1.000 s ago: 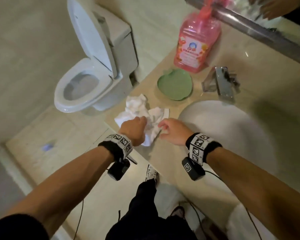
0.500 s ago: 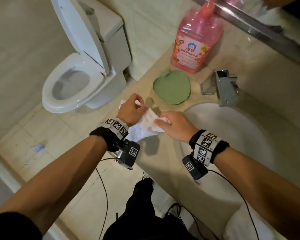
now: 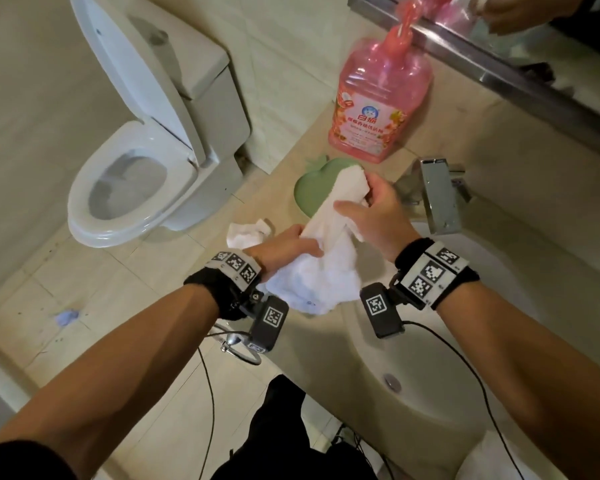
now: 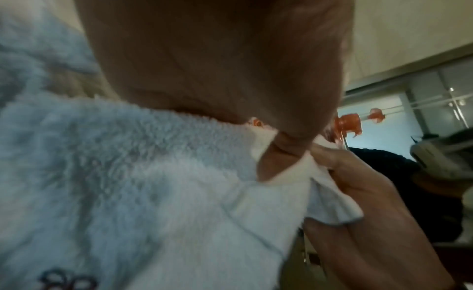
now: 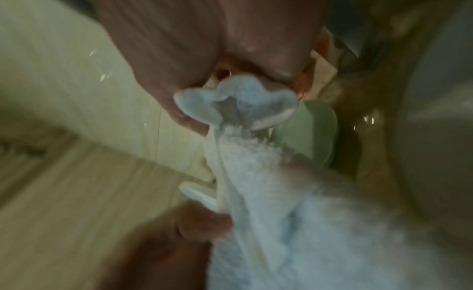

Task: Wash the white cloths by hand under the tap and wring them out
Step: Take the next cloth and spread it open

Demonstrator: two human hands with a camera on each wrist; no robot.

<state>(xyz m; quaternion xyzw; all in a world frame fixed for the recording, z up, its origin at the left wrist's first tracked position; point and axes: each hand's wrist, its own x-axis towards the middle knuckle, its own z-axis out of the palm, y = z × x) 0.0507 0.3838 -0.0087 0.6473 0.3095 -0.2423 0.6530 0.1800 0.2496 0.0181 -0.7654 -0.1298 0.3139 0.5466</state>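
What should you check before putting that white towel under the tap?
1. Both hands hold the towel: ok, left hand low, right hand at the top.
2. Towel lifted off the counter: ok.
3. Tap running: not ok, no water visible.
4. Sink free: ok.
5. Second cloth waiting on the counter: ok.
6. Towel already wet: cannot tell.

On the bench (image 3: 284, 161), the bottle (image 3: 378, 109) stands behind the dish (image 3: 312, 188), with the tap (image 3: 439, 195) to their right over the sink (image 3: 465, 341). A cloth (image 3: 246, 232) lies left of the dish; the toilet (image 3: 146, 157) stands left of the bench.
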